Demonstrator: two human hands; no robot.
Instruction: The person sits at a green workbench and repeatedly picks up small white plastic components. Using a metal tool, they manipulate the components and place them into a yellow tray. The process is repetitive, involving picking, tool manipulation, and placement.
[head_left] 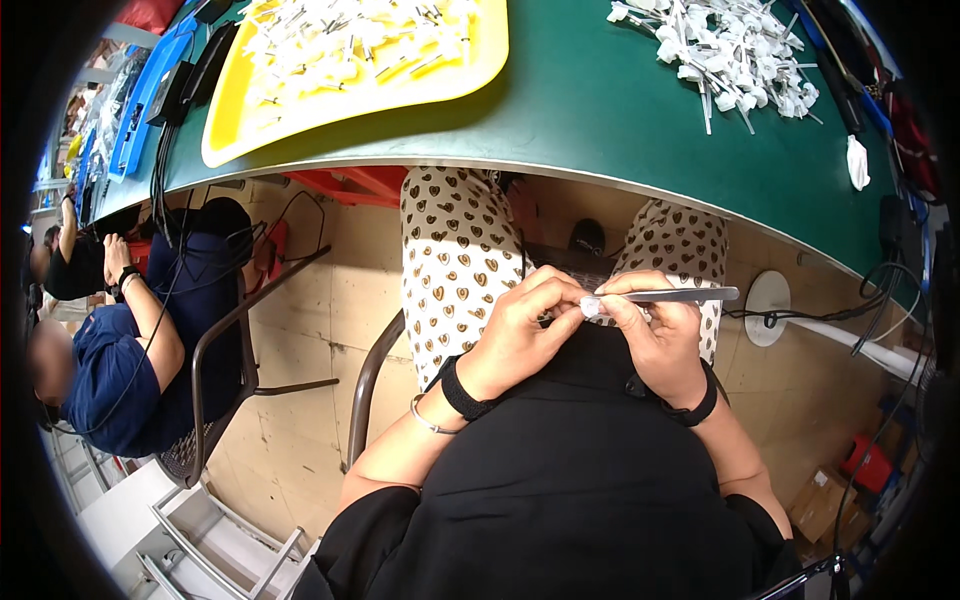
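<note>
You have one bare left hand (520,325) and one bare right hand (658,335) at the centre, one slim silver metal tool (695,295) and one small white plastic piece (590,306). You wear two black wristbands (464,392) and one silver bangle (432,420). Count one yellow plastic tray (222,140), upper left, and one heap of white plastic pieces with thin grey stems (735,60), upper right, too tangled to number.

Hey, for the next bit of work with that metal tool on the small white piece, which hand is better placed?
Probably your right hand: it holds the slim metal tool, one end near the white piece. Your left hand pinches that piece, so it seems better for steadying.
</note>
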